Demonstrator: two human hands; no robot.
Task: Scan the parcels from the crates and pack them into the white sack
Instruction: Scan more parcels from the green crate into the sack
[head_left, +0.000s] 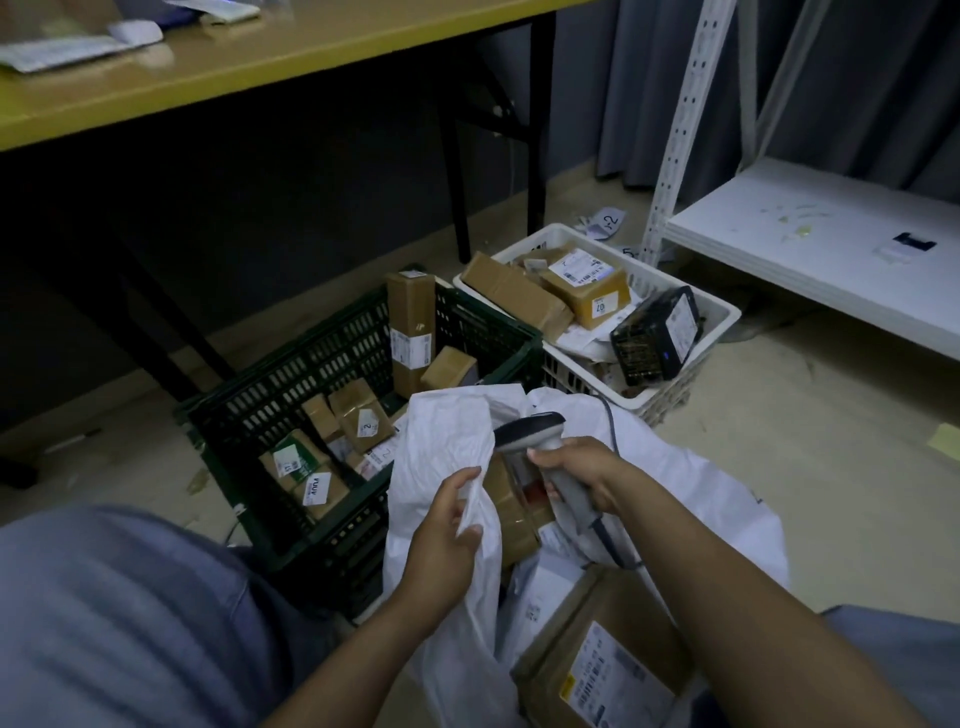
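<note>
The white sack (441, 441) stands open in front of me, with brown taped parcels (511, 512) inside. My left hand (447, 525) grips the sack's rim on the near left. My right hand (582, 475) holds a grey barcode scanner (535, 434) over the sack's mouth, its cable trailing down. A large brown parcel (613, 660) with a label lies in the sack's near part. The dark green crate (332, 364) to the left holds several brown parcels. Behind the sack, the white crate (722, 317) holds brown parcels and a black one (657, 335).
A yellow table (260, 62) with black legs stands behind the crates. A white metal shelf (810, 244) is at the right. Paper scraps (608, 221) lie on the beige floor. My knees in blue cloth fill the lower left and right corners.
</note>
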